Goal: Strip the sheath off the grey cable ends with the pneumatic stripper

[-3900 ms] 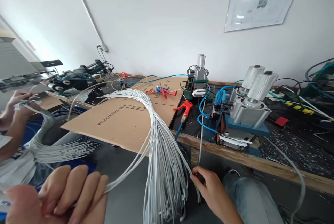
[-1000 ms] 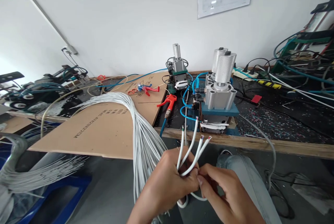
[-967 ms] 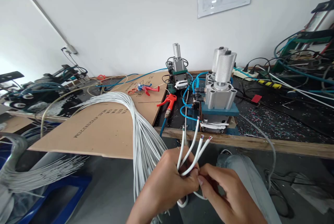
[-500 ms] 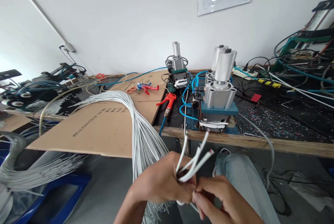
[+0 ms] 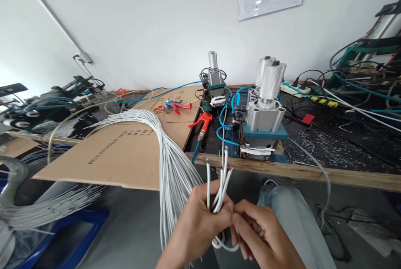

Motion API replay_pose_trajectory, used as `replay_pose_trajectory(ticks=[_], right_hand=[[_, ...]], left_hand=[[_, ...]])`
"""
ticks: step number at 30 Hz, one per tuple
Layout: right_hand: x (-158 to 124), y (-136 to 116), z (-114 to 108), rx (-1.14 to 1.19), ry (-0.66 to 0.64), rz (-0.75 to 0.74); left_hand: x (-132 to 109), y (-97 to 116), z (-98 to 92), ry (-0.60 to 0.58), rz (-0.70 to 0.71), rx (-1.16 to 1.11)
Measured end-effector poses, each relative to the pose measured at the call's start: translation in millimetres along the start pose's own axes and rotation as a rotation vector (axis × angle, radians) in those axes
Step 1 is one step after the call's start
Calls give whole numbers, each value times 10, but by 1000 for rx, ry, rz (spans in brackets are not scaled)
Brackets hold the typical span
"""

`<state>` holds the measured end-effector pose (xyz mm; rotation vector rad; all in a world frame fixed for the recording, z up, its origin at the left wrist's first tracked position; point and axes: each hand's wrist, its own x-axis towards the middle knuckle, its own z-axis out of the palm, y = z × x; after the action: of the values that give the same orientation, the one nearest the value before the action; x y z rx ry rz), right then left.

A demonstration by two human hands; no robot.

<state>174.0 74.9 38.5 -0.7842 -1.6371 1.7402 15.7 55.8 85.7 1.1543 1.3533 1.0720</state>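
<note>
White cables (image 5: 223, 187), near upright, in left hand (image 5: 208, 219)

Cardboard sheet (image 5: 125, 162): flat, brown, printed; ahead and to the left.
Cable bundle (image 5: 171, 160): smooth round strands, arched over the sheet, draping past its edge; left hand nearer.
Left hand: curled around the white cables, their long axes rising.
Right hand (image 5: 255, 227): fingers drawn narrow against the left thumb, just right of the cables; any pinched strand hidden.
Cable tips (image 5: 231, 169): cut, slightly fanned, coloured cores showing.

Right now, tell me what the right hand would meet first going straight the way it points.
Probably the left hand, just ahead of the right hand; depth makes any gap or contact unclear.
</note>
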Motion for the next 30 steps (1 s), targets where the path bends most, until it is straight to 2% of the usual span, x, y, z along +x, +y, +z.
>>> replay_pose_trajectory(ticks=[2, 4, 8, 12, 15, 18, 20, 21, 22, 23, 26, 27, 28, 30], right_hand=[[34, -22, 107, 153, 149, 16], [73, -29, 245, 220, 270, -4], [121, -26, 453, 289, 406, -30], [119, -15, 506, 290, 427, -14], [107, 3, 404, 239, 334, -14], [92, 12, 146, 52, 124, -81], [79, 1, -47, -162, -44, -172], [73, -11, -117, -248, -98, -204], [67, -26, -158, -289, -112, -210], [62, -42, -162, -272, -86, -184], [67, -74, 14, 9, 122, -40], [76, -73, 101, 105, 182, -13], [87, -66, 175, 169, 222, -5], [107, -39, 243, 201, 241, -20]], left_hand=[[-12, -8, 160, 197, 23, -107], [-28, -17, 294, 307, -8, -195], [-68, -27, 365, 366, -14, -323], [-88, -87, 335, 378, 0, -329], [-71, -113, 226, 309, 11, -299], [-35, -48, 0, 91, 41, -156], [-18, 19, -118, -84, 17, 40], [-14, 43, -133, -124, 4, 126], [-14, 54, -110, -111, 6, 170], [-14, 51, -52, -48, 25, 165], [-14, -34, 223, 299, 109, -38], [-11, -70, 293, 383, 116, -87], [-7, -100, 329, 431, 110, -115], [2, -120, 278, 386, 79, -141]])
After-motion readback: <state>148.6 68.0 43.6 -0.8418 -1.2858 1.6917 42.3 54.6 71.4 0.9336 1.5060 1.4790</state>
